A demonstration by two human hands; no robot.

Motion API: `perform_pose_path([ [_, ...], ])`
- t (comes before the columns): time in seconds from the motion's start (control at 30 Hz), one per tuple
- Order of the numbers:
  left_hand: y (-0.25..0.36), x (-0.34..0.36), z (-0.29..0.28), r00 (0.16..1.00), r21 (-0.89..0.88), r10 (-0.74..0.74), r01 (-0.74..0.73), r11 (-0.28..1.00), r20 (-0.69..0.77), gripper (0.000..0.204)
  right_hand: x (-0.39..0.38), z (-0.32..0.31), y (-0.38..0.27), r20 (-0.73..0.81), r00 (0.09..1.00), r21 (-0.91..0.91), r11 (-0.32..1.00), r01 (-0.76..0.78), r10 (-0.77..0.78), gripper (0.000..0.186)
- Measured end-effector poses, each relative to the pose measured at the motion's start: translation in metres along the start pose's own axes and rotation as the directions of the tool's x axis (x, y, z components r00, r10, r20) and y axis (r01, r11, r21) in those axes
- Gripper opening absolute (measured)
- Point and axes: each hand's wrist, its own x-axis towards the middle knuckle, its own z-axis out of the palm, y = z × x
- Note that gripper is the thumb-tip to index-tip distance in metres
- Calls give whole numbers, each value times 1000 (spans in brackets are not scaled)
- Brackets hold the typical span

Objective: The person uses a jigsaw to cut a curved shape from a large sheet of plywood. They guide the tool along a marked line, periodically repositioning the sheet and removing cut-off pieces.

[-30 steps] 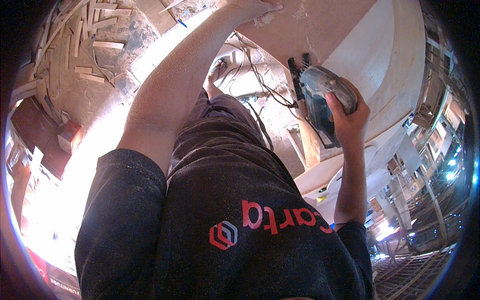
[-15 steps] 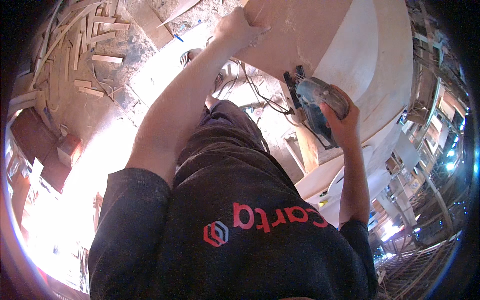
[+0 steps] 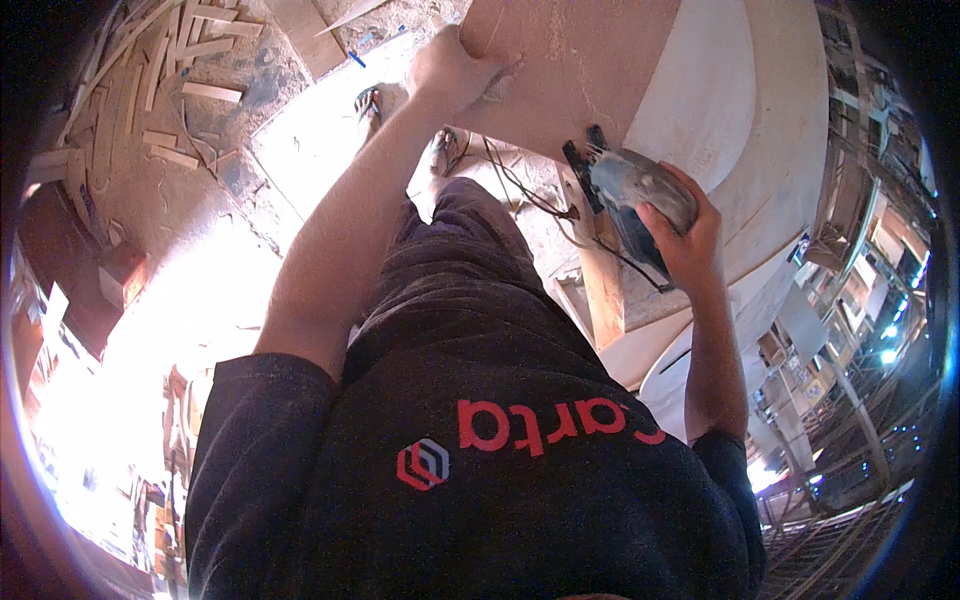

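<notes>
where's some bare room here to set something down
Between the left hand and the saw, the brown board looks bare apart from dust; so does the pale area on its right. Crowded: beside the saw and cords, and among the wood strips.

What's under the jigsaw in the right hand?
The wooden board shows beyond the jigsaw, and a timber strip at its lower left in view. Whatever lies directly beneath is covered by its body and the right hand.
</notes>
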Motion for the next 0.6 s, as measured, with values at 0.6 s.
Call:
perform_pose_path([
  [0.6,-33,42,-24,996,-369,84,-82,926,-12,85,46,12,-39,44,999,-34,999,31,-29,50],
])
